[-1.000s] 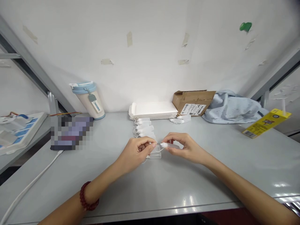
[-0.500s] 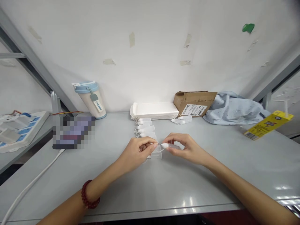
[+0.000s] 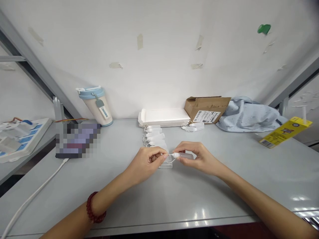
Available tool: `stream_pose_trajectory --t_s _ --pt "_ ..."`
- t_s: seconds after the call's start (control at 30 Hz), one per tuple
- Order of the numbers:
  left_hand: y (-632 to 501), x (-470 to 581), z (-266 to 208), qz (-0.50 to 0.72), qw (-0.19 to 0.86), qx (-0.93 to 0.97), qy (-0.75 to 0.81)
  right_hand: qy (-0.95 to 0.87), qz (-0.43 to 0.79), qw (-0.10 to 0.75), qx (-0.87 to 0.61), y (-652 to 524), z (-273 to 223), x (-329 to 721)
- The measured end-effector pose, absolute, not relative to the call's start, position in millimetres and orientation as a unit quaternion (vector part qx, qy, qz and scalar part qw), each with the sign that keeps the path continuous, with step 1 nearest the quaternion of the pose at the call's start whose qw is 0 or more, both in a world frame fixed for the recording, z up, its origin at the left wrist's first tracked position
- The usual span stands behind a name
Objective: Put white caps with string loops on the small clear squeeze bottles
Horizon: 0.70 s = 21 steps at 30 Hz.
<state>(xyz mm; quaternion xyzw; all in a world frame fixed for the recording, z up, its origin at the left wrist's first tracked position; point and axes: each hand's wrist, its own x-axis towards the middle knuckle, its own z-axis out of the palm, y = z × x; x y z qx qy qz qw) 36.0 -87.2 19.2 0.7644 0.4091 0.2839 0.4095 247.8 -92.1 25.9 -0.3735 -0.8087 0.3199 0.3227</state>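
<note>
Between thumb and fingers, my right hand (image 3: 196, 155) grips a small translucent bottle (image 3: 186, 155) with a white pointed cap, lying nearly level with its tip to the left. The closed fingertips of my left hand (image 3: 147, 162) pinch the end of a thin cord (image 3: 170, 154) at that tip. A white loop of cord hangs below the cap. Under and behind my left hand, several similar small bottles (image 3: 157, 136) with looped cords lie in a column on the grey table (image 3: 189, 196). My left fingers partly hide the nearer ones.
White flat trays (image 3: 165, 115) are stacked at the wall, with a few small bottles (image 3: 196, 126) before a cardboard box (image 3: 208, 109). Blue cloth (image 3: 249, 116) and a yellow drink carton (image 3: 285, 132) stand right. Left are a tumbler (image 3: 96, 106), a blurred phone (image 3: 78, 141) and its cable (image 3: 37, 192).
The bottle in my right hand has shifted very slightly to the right, and the cord at its tip shows lighter. Both hands keep nearly the same place and grip.
</note>
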Motion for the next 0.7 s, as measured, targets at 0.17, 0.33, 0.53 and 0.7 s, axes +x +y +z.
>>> stream_pose_trajectory --t_s 0.17,0.33,0.53,0.7 --pt "-87.2 37.1 18.1 0.282 0.41 0.766 0.407 -0.807 0.319 0.338 -0.365 -93.2 24.3 247.0" --pt "-86.4 38.1 16.4 0.275 0.411 0.767 0.409 -0.807 0.312 0.344 -0.364 -92.9 19.7 246.4" --pt "-87.9 38.2 15.8 0.268 0.415 0.766 0.411 -0.811 0.308 0.34 -0.362 -92.0 17.4 244.9" --pt "-86.6 36.2 18.1 0.267 0.425 0.756 0.42 -0.811 0.294 0.35 -0.365 -91.3 20.3 245.5"
